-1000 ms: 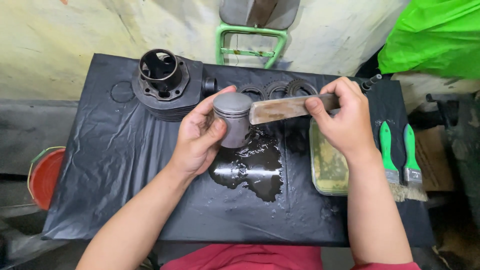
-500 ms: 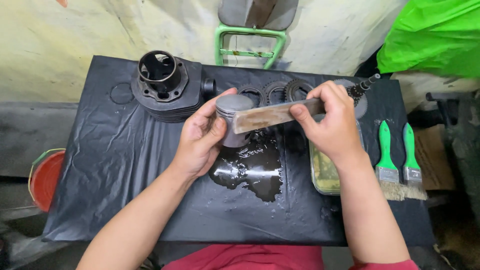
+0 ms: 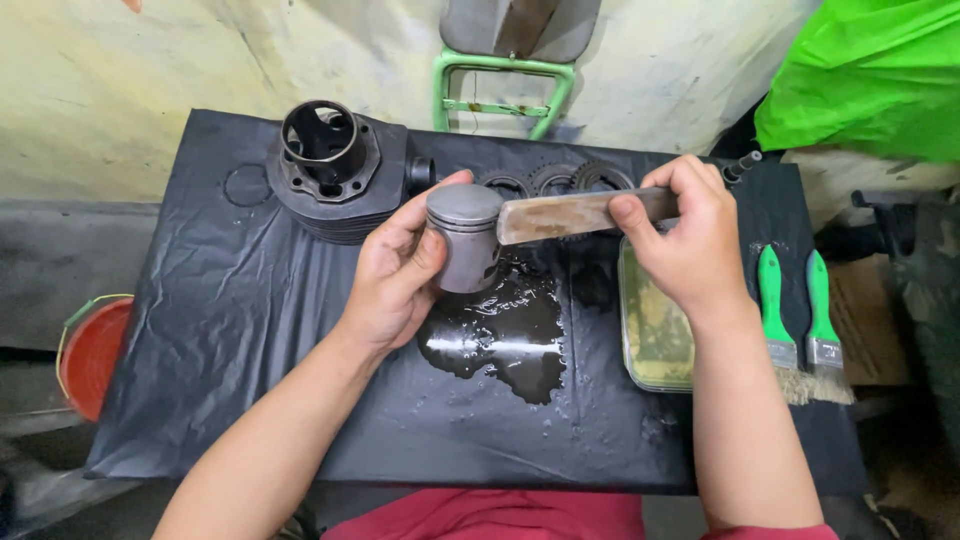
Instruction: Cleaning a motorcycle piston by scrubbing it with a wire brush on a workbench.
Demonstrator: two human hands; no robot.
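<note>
Head view: piston and flat blade held over a wet black tabletop (image 3: 230, 330).
Left hand (image 3: 400, 270) fingers wrap the grey piston (image 3: 465, 240); right hand (image 3: 685, 240) fingers clamp the rusty blade (image 3: 565, 213), its tip touching the piston crown.

One piston (image 3: 465, 235), one flat blade (image 3: 570, 213), one cylinder (image 3: 335, 170), three gears (image 3: 555, 180), two green-handled brushes (image 3: 795, 310), one tray (image 3: 650, 330).

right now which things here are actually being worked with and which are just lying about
In use:
- left hand holding the grey piston
- right hand pressing a flat rusty blade to the piston's top edge

Lying about:
- black engine cylinder
- gears at the back
- oily puddle on the black sheet
- clear tray
- two green brushes
- red bucket
</note>
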